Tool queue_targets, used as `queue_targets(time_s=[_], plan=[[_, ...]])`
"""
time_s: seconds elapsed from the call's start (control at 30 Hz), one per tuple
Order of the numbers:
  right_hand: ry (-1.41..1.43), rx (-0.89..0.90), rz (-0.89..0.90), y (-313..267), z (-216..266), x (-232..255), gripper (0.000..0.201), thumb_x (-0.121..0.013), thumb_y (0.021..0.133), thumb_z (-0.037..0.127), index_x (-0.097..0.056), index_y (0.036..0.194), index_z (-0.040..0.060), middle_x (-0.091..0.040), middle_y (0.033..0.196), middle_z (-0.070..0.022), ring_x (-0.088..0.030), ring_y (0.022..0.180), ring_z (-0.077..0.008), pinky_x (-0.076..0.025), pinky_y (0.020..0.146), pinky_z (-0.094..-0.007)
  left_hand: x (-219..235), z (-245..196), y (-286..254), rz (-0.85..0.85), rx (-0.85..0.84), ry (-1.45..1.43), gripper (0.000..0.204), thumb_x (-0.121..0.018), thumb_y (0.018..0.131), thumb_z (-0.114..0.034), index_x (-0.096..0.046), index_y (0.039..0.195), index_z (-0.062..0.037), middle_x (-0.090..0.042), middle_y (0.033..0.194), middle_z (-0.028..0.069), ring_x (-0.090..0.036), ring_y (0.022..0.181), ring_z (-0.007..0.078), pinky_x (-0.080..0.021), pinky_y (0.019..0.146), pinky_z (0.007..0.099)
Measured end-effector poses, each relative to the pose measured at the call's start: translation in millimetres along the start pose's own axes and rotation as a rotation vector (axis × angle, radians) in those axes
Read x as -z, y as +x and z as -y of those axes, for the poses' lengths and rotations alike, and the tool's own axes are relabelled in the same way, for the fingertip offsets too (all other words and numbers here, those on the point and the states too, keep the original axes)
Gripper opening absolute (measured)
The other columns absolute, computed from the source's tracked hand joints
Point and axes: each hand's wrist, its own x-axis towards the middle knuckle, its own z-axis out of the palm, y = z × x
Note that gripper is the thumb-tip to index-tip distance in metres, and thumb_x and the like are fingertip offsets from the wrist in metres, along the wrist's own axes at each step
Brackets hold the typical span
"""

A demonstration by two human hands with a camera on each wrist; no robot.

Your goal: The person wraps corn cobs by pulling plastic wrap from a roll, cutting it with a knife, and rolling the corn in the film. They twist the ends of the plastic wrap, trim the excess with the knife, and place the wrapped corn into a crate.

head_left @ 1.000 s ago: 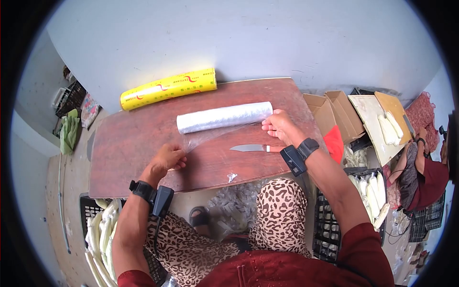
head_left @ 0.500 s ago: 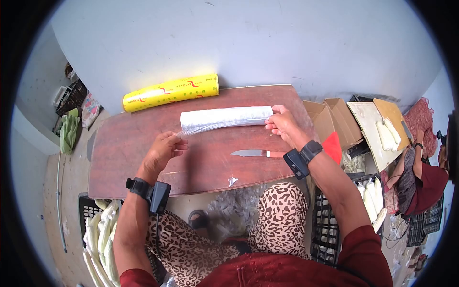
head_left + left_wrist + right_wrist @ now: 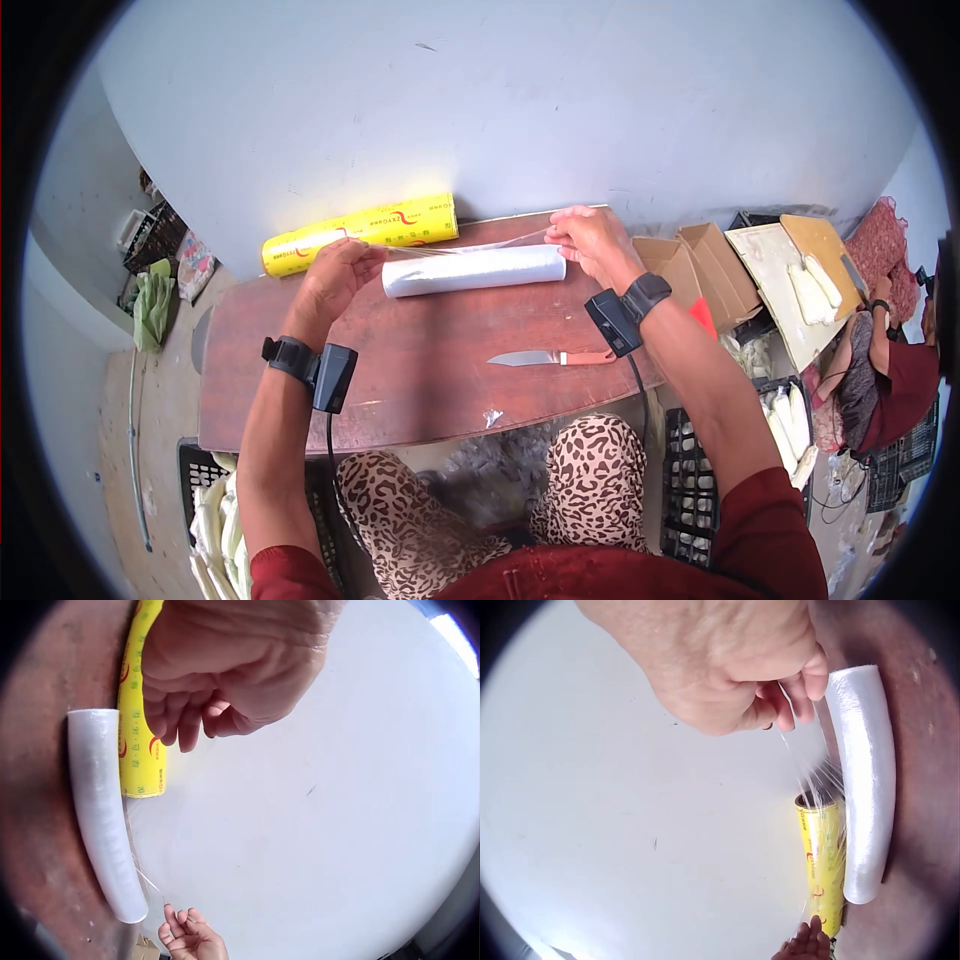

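A white roll of cling film (image 3: 475,273) lies on the reddish-brown table (image 3: 290,350). Thin clear film stretches between the two hands along the roll's far side. My left hand (image 3: 338,278) pinches the film just beyond the roll's left end, in front of the yellow roll (image 3: 360,232). At the right end, the other corner is pinched by my right hand (image 3: 597,245), raised a little above the roll. Taut strands of film (image 3: 814,776) run down from the right fingers in the right wrist view. A knife (image 3: 550,358) with an orange-brown handle lies nearer the body.
Black crates of long pale vegetables stand at left (image 3: 207,535) and right (image 3: 790,425). Cardboard boxes (image 3: 700,275) sit off the table's right end. A white scrap (image 3: 492,418) is near the front edge. Behind the table rises a wall (image 3: 500,110). Another person (image 3: 885,385) sits at far right.
Both hands have lifted and moved away from the body, from the roll's near side to its far side, carrying the film edge over the roll. The head view has shifted slightly.
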Motion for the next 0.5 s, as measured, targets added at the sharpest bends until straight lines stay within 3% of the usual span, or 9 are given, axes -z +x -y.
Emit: queue_targets(time_s=[0.23,0.33,0.5], plan=[[0.104,0.315,-0.008,10,52,-4,0.016,-0.059,0.084,0.008,-0.06,0.099,0.0061,-0.065,0.091,-0.0057,-0.061,0.091,-0.0145,-0.04,0.075,-0.0284,-5,-36,7,-0.06,-0.262,0.029,0.011,-0.048,0.094,-0.01,-0.055,0.096,-0.0018,-0.066,0.103,0.0152,-0.062,0.101,0.0221,-0.049,0.093,0.0345],[0.028,0.225,0.015,8,36,1,0.015,-0.058,0.084,0.008,-0.06,0.098,0.0055,-0.065,0.09,-0.0058,-0.061,0.091,-0.0144,-0.04,0.074,-0.0273,-4,-33,2,-0.059,-0.218,-0.012,0.012,-0.047,0.094,-0.009,-0.055,0.096,-0.0012,-0.065,0.105,0.0158,-0.062,0.103,0.0231,-0.049,0.095,0.035],[0.047,0.226,0.009,6,31,-2,0.014,-0.059,0.084,0.006,-0.059,0.098,0.0036,-0.065,0.09,-0.0071,-0.062,0.089,-0.0142,-0.043,0.072,-0.0244,-13,-38,3,-0.078,-0.221,-0.016,0.011,-0.047,0.094,-0.008,-0.054,0.095,-0.0005,-0.063,0.108,0.0177,-0.061,0.106,0.0251,-0.047,0.098,0.0361]])
